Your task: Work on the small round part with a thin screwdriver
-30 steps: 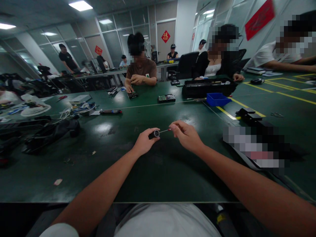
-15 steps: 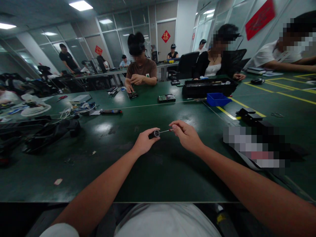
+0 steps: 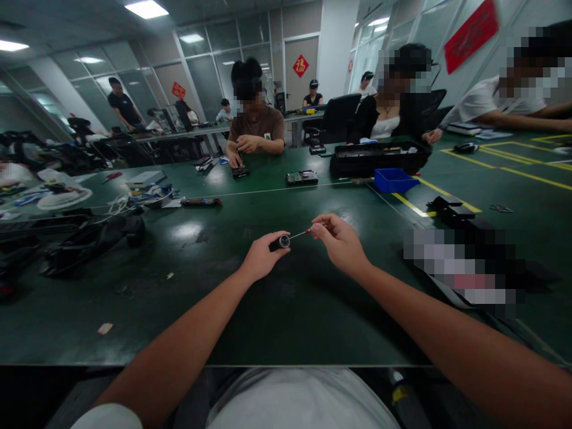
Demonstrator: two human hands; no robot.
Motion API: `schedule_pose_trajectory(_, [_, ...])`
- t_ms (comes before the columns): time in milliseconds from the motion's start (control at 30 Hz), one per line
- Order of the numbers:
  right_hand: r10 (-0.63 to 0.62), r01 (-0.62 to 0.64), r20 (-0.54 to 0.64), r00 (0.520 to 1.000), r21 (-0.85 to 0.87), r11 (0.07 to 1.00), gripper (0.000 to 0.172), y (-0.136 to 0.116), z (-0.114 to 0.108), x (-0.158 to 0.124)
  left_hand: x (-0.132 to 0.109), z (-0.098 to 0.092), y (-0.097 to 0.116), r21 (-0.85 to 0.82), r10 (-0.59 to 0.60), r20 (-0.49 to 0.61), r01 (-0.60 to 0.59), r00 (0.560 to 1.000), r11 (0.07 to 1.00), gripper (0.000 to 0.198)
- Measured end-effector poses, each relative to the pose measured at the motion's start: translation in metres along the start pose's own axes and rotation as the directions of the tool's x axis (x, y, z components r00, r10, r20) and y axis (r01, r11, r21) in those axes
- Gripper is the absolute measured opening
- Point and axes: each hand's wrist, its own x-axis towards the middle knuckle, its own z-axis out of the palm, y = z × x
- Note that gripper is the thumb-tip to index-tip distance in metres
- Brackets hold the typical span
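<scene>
My left hand (image 3: pixel 260 258) is closed round a small black cylindrical part (image 3: pixel 281 241) with a round metal end facing the camera. My right hand (image 3: pixel 340 243) pinches a thin screwdriver (image 3: pixel 302 232) with a red collar; its fine metal tip reaches the part's metal end. Both hands hover just above the dark green table (image 3: pixel 250 310), a little beyond its middle in front of me.
A blue bin (image 3: pixel 394 179) and a long black case (image 3: pixel 378 157) sit ahead right. A circuit board (image 3: pixel 302 177) and a black pen-like tool (image 3: pixel 201 202) lie farther off. Black gear (image 3: pixel 93 235) clutters the left. Other people sit across the table.
My right hand has lifted slightly, tilting the screwdriver's handle end upward. The left hand and the part stay put.
</scene>
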Motion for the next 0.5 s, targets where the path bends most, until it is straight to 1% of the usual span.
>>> schedule_pose_trajectory(67, [0.043,-0.043,0.001,0.999,0.084,0.996,0.028,-0.001,0.0,0.003,-0.001,-0.002,0.001,0.042,0.035,-0.001,-0.035,0.999,0.998,0.044])
schedule_pose_trajectory(200, [0.18,-0.176,0.008,0.984,0.262,0.949,0.035,0.004,-0.002,0.009,-0.002,-0.007,0.001,0.162,0.172,0.058,-0.179,0.983,0.971,0.042])
schedule_pose_trajectory(233, [0.22,-0.22,0.034,0.975,0.293,0.93,0.035,0.006,-0.003,0.01,-0.002,-0.008,0.002,0.18,0.193,0.066,-0.202,0.979,0.963,0.041])
schedule_pose_trajectory(300, [0.265,-0.283,0.098,0.959,0.336,0.899,0.036,0.01,-0.006,0.012,-0.001,-0.009,0.002,0.203,0.204,0.059,-0.212,0.977,0.956,0.041])
schedule_pose_trajectory(367, [0.271,-0.293,0.112,0.956,0.346,0.891,0.036,0.012,-0.007,0.013,0.0,-0.009,0.002,0.212,0.185,0.041,-0.19,0.982,0.959,0.041])
schedule_pose_trajectory(500, [0.21,-0.204,0.009,0.978,0.264,0.943,0.038,0.012,-0.003,0.012,0.001,-0.009,0.002,0.205,0.156,0.022,-0.157,0.988,0.966,0.041])
